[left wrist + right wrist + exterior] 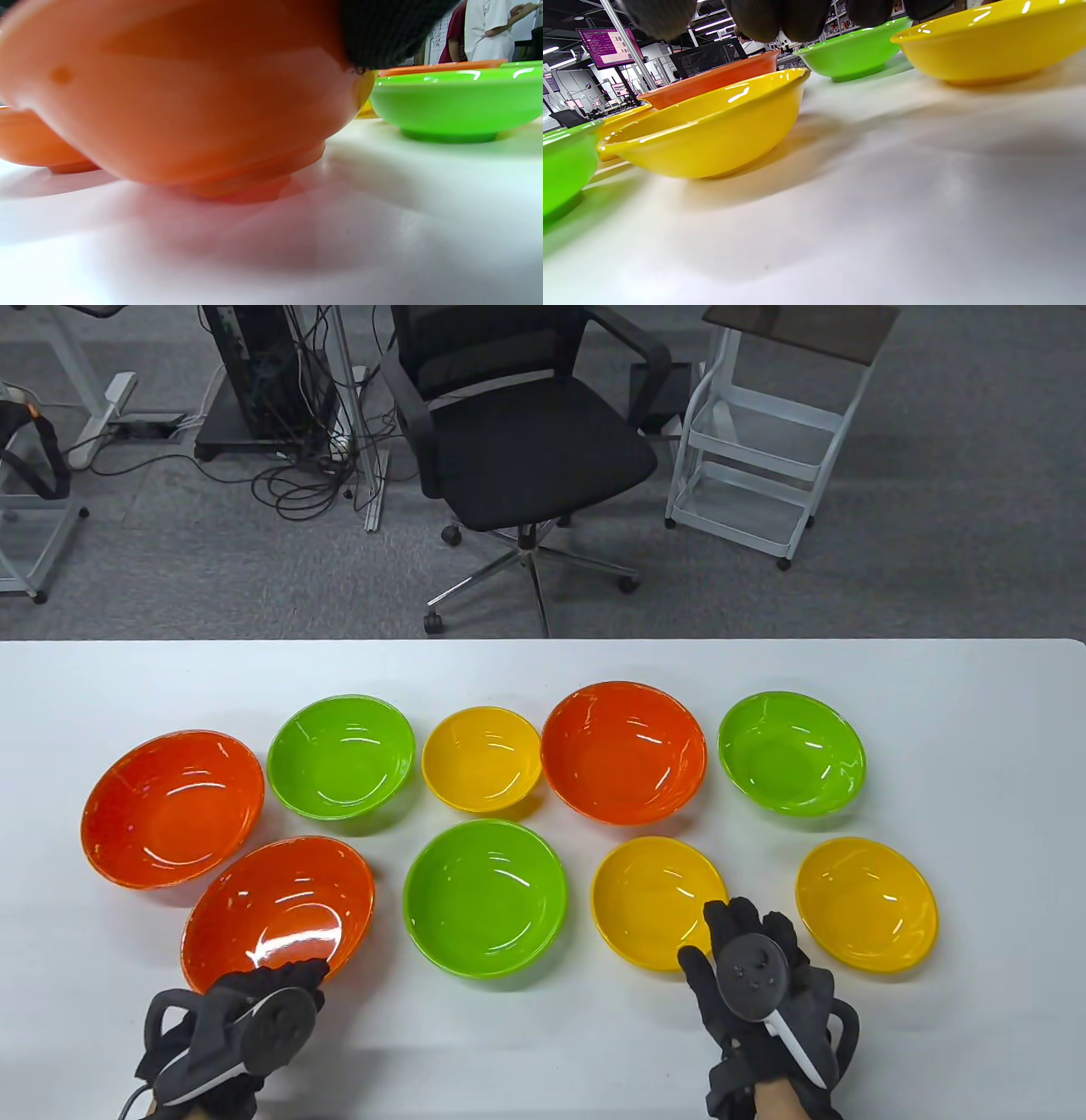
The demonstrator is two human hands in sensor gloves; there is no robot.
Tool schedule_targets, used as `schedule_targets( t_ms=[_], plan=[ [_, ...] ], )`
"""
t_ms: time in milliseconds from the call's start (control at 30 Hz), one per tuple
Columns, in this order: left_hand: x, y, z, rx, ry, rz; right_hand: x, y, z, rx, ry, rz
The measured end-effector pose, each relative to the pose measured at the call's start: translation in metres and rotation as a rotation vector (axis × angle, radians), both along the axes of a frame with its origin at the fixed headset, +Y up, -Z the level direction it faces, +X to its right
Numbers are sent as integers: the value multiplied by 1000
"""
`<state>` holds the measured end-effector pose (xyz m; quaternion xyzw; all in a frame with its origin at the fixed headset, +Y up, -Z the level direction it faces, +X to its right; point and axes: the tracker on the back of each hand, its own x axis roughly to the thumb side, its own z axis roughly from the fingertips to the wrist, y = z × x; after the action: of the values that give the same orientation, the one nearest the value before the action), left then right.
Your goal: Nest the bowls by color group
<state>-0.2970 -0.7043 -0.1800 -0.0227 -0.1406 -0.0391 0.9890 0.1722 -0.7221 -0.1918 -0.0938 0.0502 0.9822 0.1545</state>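
Note:
Nine bowls stand on the white table (976,687), three each of orange, green and yellow. My left hand (293,980) grips the near rim of the front-left orange bowl (280,908). In the left wrist view this bowl (191,93) is tilted, its foot partly off the table, with a gloved fingertip (390,29) on its side. My right hand (738,929) lies open with its fingers stretched out, at the near right rim of the front middle yellow bowl (653,895). In the right wrist view the fingers (780,17) hang above that bowl (712,135) and hold nothing.
Other orange bowls sit at far left (174,810) and back centre-right (624,751). Green bowls sit at back left (341,755), front centre (484,899) and back right (791,751). Yellow bowls sit at back centre (481,757) and front right (865,903).

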Motion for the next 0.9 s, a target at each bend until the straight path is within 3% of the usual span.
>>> schedule_targets(
  t_ms=[267,433,567,733,900],
  plan=[
    [-17,41,9,52,-35,149,-1,-1,-1,-4,4,5],
    [-40,88,-3,120,26,220,-3,0,-1,-6,6,8],
    [-62,116,-27,203,138,142,-6,2,-1,1,15,9],
    [-79,102,-57,338,249,-107,-9,3,0,15,27,14],
    [-89,65,-84,304,304,-232,-14,6,1,25,47,12]
  ],
)
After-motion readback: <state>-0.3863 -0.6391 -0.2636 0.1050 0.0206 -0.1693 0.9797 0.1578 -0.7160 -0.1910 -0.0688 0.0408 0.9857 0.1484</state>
